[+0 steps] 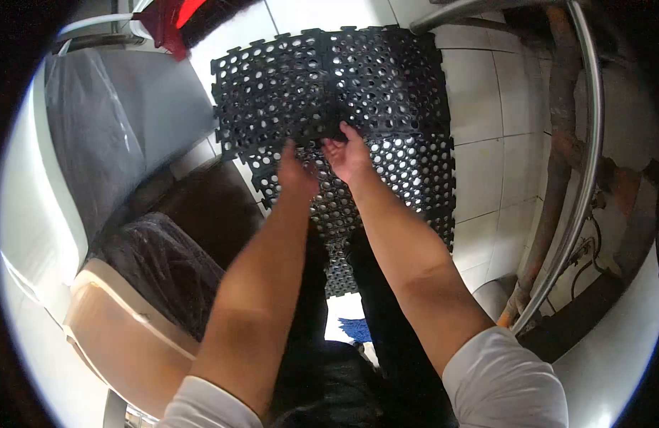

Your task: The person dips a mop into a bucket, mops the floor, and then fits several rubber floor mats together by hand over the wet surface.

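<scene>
Black perforated rubber mat tiles with jigsaw edges cover the floor ahead of me. The near edge of the far section overlaps the nearer mat section, which has round holes through it. My right hand is at that edge near the middle seam, fingers curled against the rubber and thumb pointing up. Close by on its left, my left hand reaches the same edge with one digit on it. Motion blurs its other fingers, so I cannot tell whether it grips.
White floor tiles run along the right, beside a curved metal rail and rusty pipes. On the left stand a grey plastic-wrapped panel and a beige rounded casing. Something blue lies beyond my legs.
</scene>
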The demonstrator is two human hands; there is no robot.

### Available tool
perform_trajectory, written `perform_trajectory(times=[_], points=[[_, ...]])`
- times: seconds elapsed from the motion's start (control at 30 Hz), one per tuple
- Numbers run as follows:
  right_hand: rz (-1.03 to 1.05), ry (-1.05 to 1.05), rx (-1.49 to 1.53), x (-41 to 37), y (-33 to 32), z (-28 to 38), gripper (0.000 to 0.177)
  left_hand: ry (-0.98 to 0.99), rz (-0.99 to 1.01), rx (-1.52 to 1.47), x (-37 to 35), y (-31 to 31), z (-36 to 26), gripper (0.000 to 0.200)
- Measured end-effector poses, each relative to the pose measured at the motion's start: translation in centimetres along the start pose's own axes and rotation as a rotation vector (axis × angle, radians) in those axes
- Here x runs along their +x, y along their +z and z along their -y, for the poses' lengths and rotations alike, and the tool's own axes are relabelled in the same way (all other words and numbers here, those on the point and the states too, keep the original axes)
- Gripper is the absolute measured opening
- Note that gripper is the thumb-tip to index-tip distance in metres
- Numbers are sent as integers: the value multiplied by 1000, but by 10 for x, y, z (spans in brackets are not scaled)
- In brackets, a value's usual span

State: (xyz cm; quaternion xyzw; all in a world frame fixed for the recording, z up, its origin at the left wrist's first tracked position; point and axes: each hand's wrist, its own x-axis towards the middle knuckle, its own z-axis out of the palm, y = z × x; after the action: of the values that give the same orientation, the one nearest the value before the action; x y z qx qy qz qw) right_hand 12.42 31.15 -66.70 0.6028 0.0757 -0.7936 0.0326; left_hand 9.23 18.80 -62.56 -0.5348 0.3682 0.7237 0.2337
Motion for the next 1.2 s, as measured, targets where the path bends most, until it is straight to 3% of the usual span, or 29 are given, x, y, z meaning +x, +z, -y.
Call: perform_trajectory(times=[0.07,0.1,0.13,0.17,0.27,0.33,0.37,0.4,0.47,0.53,0.63,0.67,0.73,0.77,0.83,0.87,0.97,1.0,1.1,1.17,1.2], points=[[197,8,-32,-16,3,8,34,-45,82,-99,22,7,-20,34],[251,-5,-50,-22,3,12,46,-8,130,-129,28,9,-26,32],[249,-14,-41,-30,7,17,46,31,178,-160,29,12,-29,30],[244,-15,-43,-37,9,19,48,11,75,-102,11,22,-34,29],[261,-24,-4,-76,14,31,52,69,173,-142,-44,31,-28,29],[155,-44,-26,-113,15,45,36,54,165,-83,-101,42,-25,27],[180,-83,-43,-149,27,59,41,71,182,-84,-126,51,-21,26],[36,-71,-116,-172,30,66,42,79,172,-99,-142,54,-18,25],[49,-26,-139,-205,17,68,38,80,194,-102,-184,63,-21,25],[10,8,-43,-238,-1,61,33,76,-61,112,-234,70,-24,32],[147,99,288,-275,-62,14,25,107,-28,466,-290,42,-20,31],[58,63,286,-310,-72,-1,27,159,72,674,-278,4,-23,27],[7,78,447,-367,-89,-27,33,57,79,586,-339,6,-18,22],[21,57,521,-399,-99,-37,35,163,191,965,-321,-21,-14,22],[31,45,665,-442,-133,-68,39,12,141,759,-375,-28,-4,22],[48,66,775,-448,-152,-89,40,-94,208,797,-362,-47,-1,22],[79,-59,908,-509,-189,-131,41,-111,256,1160,-359,-91,19,28],[41,-40,959,-533,-201,-141,39,81,518,1481,-361,-108,23,27],[22,-28,1142,-581,-246,-176,36,413,919,2187,-408,-124,64,31],[36,-45,1302,-597,-277,-198,34,425,1096,2312,-421,-140,91,32],[22,-62,1377,-603,-286,-211,32,91,776,2075,-462,-141,118,33]])
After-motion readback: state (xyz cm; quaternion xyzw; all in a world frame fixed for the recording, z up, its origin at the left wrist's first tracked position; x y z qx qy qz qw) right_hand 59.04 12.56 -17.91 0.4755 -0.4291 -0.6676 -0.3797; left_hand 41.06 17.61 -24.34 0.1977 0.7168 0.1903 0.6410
